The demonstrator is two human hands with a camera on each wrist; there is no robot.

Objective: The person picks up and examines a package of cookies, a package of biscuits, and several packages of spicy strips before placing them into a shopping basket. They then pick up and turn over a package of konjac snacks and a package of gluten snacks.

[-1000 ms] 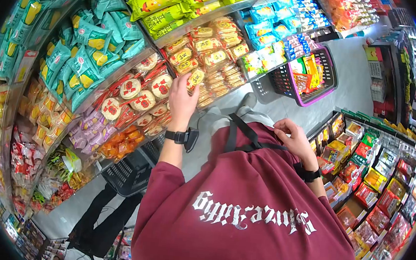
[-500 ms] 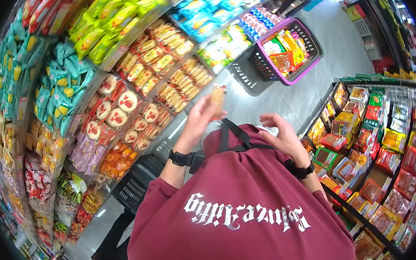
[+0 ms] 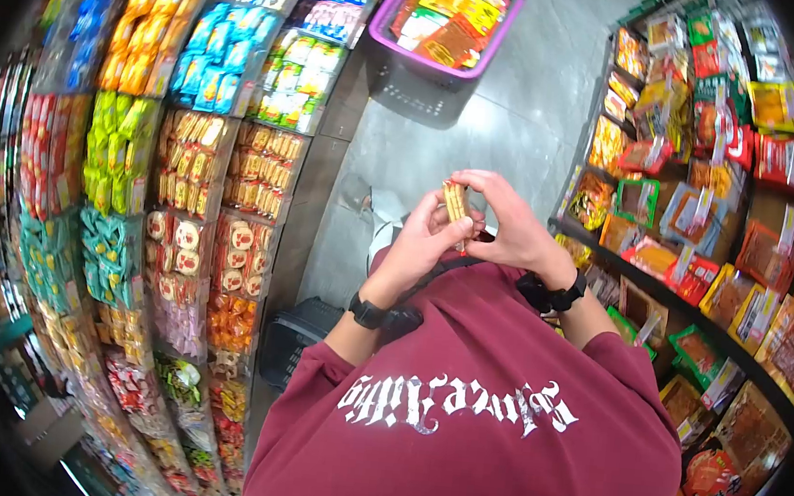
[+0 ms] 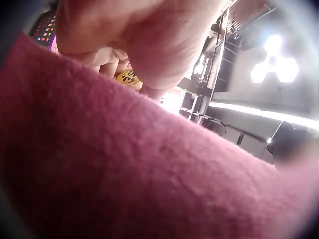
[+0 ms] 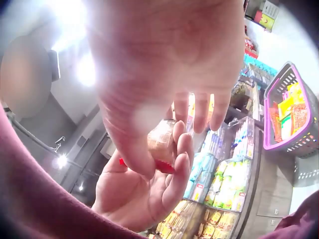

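A small snack packet [image 3: 456, 202] with a yellow front is between the two hands in front of the chest. My left hand [image 3: 412, 257] holds it, thumb against its lower part, and my right hand [image 3: 520, 229] has its thumb and fingers round it from the other side. The right wrist view has the right hand [image 5: 169, 64] above, its thumb at the packet [image 5: 161, 137], and the left hand [image 5: 142, 191] cupped below with a red packet end showing. In the left wrist view, a hand [image 4: 144, 37] partly hides the yellow packet [image 4: 128, 77].
A purple-rimmed basket [image 3: 424, 67] of bright packets stands on the grey floor [image 3: 511, 130] ahead. Stocked snack shelves [image 3: 301, 183] line the left side, and a dark-edged rack [image 3: 673, 276] of packaged food lines the right. A black basket [image 3: 293, 338] is beside the left arm.
The left hand has taken a packet from the shelf and brought it to the chest; the right hand has come over and grips it too. The view has turned, moving the shelves leftward.
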